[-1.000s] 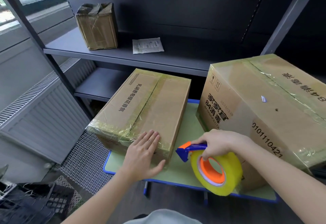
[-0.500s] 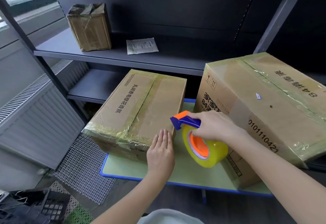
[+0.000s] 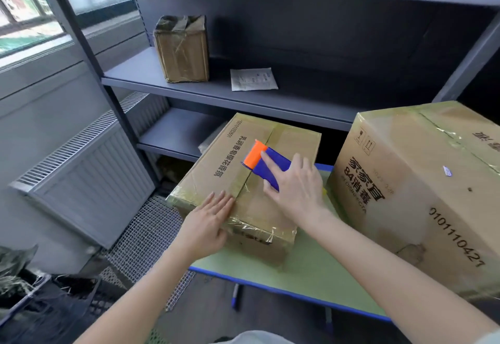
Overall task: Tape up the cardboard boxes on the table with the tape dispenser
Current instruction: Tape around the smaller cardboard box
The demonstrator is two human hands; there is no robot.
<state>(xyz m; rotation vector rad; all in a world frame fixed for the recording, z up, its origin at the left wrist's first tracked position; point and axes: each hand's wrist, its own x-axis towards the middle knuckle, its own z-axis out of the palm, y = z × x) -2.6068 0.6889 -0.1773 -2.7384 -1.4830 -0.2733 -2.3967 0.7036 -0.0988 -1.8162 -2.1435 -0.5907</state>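
A flat cardboard box [image 3: 216,162], wrapped in clear tape, lies on the green table [image 3: 303,270] at the left. My right hand [image 3: 295,186] grips the blue and orange tape dispenser [image 3: 263,162] and presses it on the box's top seam. The tape roll is hidden under that hand. My left hand [image 3: 208,221] lies flat, fingers together, on the box's near top edge. A larger taped cardboard box [image 3: 422,189] stands on the table at the right.
A dark metal shelf unit [image 3: 189,91] stands behind the table, holding a small taped box [image 3: 182,48] and a white paper packet [image 3: 253,79]. A radiator [image 3: 89,181] and wire mesh [image 3: 151,238] are at the left. Dark crates [image 3: 40,303] sit at bottom left.
My right hand has lifted the dispenser from beside the box's right side up onto its top seam. My left hand has slid left along the near edge.
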